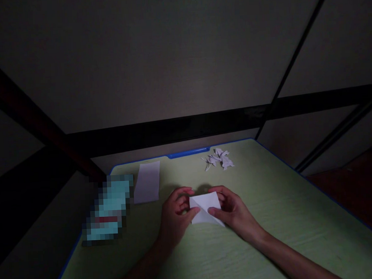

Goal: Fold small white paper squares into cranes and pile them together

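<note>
Between my two hands is a small white sheet of paper [204, 202] with a diagonal fold line running across it. My left hand [178, 209] pinches its left edge, thumb on top and fingers curled behind. On the right edge, my right hand [230, 207] grips the paper the same way, its thumb lying near the diagonal. The paper is held just over the green table [191, 254]; whether it touches the surface I cannot tell. The fingertips behind the paper are partly hidden.
Several folded white paper figures [220, 158] lie in a cluster near the far edge. A stack or sheet of white paper [147, 182] lies at the back left, beside a blurred-out turquoise object [110, 208]. A blue tray strip [189, 153] lines the far edge, before dark-banded panels [173, 129].
</note>
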Action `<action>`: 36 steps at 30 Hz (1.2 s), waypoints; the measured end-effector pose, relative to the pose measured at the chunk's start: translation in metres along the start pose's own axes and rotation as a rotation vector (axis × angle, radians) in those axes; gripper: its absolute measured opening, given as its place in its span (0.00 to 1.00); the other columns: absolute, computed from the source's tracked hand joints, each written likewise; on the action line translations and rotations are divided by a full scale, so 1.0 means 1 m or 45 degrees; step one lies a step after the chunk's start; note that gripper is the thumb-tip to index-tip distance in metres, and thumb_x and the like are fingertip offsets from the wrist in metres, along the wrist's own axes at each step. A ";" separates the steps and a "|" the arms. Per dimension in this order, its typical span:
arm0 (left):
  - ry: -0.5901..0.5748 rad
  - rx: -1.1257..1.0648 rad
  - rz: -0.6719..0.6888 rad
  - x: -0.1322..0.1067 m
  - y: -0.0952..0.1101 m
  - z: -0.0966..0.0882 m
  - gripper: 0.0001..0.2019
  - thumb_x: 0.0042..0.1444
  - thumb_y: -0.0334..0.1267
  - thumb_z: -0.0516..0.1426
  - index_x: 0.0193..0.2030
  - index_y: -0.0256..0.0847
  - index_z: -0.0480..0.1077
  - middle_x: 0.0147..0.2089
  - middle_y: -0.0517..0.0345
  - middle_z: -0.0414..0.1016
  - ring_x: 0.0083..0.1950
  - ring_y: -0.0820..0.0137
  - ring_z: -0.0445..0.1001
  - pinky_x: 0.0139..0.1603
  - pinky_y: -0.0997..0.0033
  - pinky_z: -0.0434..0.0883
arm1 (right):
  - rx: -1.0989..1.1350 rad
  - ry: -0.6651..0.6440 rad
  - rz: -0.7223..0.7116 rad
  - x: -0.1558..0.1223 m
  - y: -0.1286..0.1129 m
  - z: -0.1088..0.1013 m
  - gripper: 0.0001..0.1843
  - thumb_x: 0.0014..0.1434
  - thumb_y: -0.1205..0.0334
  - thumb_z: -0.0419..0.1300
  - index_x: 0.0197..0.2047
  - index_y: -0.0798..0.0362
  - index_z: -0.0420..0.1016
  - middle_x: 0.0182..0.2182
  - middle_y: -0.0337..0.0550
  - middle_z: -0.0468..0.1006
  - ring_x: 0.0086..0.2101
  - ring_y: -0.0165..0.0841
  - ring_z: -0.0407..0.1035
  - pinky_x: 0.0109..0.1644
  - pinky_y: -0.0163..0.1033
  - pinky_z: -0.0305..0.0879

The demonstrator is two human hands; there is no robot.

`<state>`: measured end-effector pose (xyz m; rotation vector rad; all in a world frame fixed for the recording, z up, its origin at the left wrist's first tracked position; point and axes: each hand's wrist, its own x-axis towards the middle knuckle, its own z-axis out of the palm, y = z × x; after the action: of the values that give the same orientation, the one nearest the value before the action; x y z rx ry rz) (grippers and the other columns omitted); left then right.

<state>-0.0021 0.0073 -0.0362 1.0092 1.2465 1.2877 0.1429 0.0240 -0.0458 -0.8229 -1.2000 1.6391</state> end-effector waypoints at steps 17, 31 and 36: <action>-0.138 0.115 0.036 -0.002 -0.010 0.002 0.06 0.39 0.29 0.55 0.28 0.34 0.67 0.25 0.59 0.68 0.26 0.74 0.66 0.24 0.78 0.62 | -0.072 0.068 0.138 -0.001 -0.005 0.003 0.13 0.35 0.68 0.64 0.26 0.58 0.66 0.19 0.34 0.71 0.20 0.24 0.63 0.22 0.29 0.57; -0.337 0.242 0.411 0.001 -0.007 -0.004 0.13 0.42 0.24 0.50 0.25 0.41 0.75 0.33 0.54 0.70 0.36 0.68 0.68 0.33 0.73 0.63 | 0.170 0.075 0.125 0.003 -0.002 -0.007 0.08 0.36 0.72 0.61 0.25 0.58 0.70 0.20 0.37 0.72 0.20 0.23 0.62 0.22 0.27 0.55; -0.291 0.307 0.406 -0.001 -0.006 -0.005 0.14 0.43 0.24 0.49 0.25 0.40 0.75 0.34 0.54 0.70 0.34 0.70 0.68 0.30 0.74 0.63 | 0.147 -0.114 0.251 0.000 -0.008 -0.010 0.15 0.49 0.56 0.52 0.33 0.59 0.69 0.24 0.44 0.73 0.24 0.30 0.68 0.22 0.33 0.64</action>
<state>-0.0066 0.0055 -0.0431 1.5334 1.1111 1.2345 0.1543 0.0284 -0.0411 -0.8230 -1.1016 1.9045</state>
